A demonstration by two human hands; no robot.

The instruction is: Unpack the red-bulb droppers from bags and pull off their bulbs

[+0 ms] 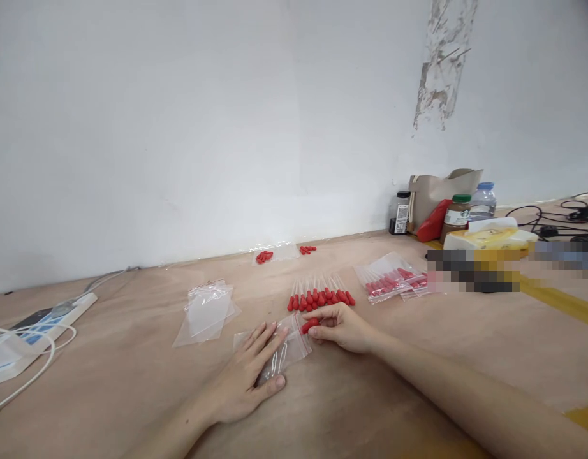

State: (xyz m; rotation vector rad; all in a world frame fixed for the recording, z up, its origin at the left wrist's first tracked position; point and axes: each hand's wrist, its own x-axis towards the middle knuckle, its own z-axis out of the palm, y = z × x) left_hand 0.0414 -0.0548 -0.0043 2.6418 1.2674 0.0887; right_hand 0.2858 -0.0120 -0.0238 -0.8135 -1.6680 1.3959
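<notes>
My left hand [256,370] lies flat with fingers spread, pressing a clear zip-lock bag [293,347] onto the table. At the bag's red-striped mouth, my right hand [339,328] pinches a dropper by its red rubber bulb [310,326]. Its tube points left toward the bag; how far it reaches inside is hard to make out. Just beyond lies a row of several droppers [320,298], red bulbs toward me and clear tubes pointing away. To the right, filled zip-lock bags [387,280] hold more droppers. Flat zip-lock bags [205,312] are stacked to the left.
Near the wall lie a clear bag with red bulbs [264,257] and a few loose red bulbs [307,250]. Back right stand jars [459,213], a beige bag [437,197] and a tissue pack [490,237]. A white cable [50,357] crosses the left edge.
</notes>
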